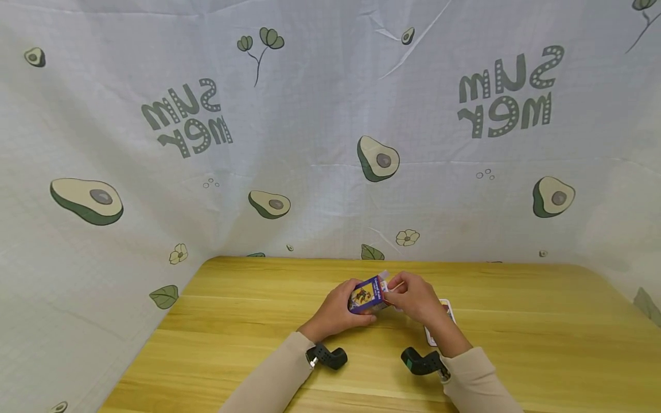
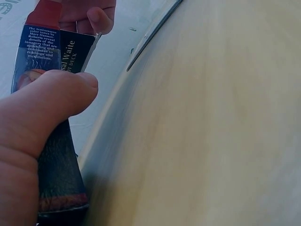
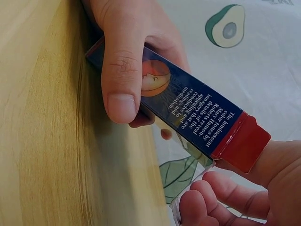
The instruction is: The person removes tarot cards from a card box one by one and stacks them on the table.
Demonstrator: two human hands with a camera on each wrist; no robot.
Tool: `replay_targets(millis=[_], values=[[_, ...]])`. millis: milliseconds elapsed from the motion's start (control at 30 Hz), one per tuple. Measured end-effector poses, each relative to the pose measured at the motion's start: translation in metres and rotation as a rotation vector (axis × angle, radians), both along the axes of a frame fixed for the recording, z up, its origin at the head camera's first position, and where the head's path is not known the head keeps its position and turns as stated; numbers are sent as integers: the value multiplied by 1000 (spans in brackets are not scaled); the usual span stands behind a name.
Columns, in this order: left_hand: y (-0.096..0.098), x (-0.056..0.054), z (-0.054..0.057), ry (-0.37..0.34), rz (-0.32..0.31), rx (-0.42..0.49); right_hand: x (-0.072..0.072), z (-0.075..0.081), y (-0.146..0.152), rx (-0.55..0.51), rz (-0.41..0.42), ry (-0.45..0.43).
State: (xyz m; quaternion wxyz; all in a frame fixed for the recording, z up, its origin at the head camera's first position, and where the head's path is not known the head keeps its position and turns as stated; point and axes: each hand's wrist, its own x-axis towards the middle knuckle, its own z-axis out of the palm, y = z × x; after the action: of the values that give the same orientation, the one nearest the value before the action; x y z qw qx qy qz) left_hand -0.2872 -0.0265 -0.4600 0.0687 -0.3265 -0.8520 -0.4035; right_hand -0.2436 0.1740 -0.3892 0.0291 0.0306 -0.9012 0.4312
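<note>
My left hand (image 1: 338, 312) grips a small dark-blue tarot card box (image 1: 364, 295), its thumb across the printed narrow side in both wrist views. The box is tilted, its end towards my right hand opened. A red end flap (image 3: 244, 143) sticks out there. My right hand (image 1: 413, 298) is at this opened end, its fingers curled and pinching at the edge of the box's lid flap; the contact is partly hidden. White-bordered cards (image 1: 431, 338) lie on the table under my right wrist, mostly covered by it.
The wooden table (image 1: 248, 338) extends to both sides of my hands. A pale cloth curtain (image 1: 310, 143) with avocado prints hangs behind and to the left of it. Dark wrist straps with camera mounts (image 1: 330, 357) are on both arms.
</note>
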Motion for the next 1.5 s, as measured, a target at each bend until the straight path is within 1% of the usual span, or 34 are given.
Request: replay_targets(millis=[467, 1000, 1300, 1500], values=[[0, 2, 3, -30, 8, -1, 0, 5, 5, -13, 36, -20], [0, 3, 5, -32, 1, -2, -1, 9, 14, -54, 53, -53], [-1, 3, 5, -31, -2, -3, -1, 12, 19, -59, 21, -76], [-1, 1, 2, -26, 0, -1, -2, 11, 24, -64, 12, -76]])
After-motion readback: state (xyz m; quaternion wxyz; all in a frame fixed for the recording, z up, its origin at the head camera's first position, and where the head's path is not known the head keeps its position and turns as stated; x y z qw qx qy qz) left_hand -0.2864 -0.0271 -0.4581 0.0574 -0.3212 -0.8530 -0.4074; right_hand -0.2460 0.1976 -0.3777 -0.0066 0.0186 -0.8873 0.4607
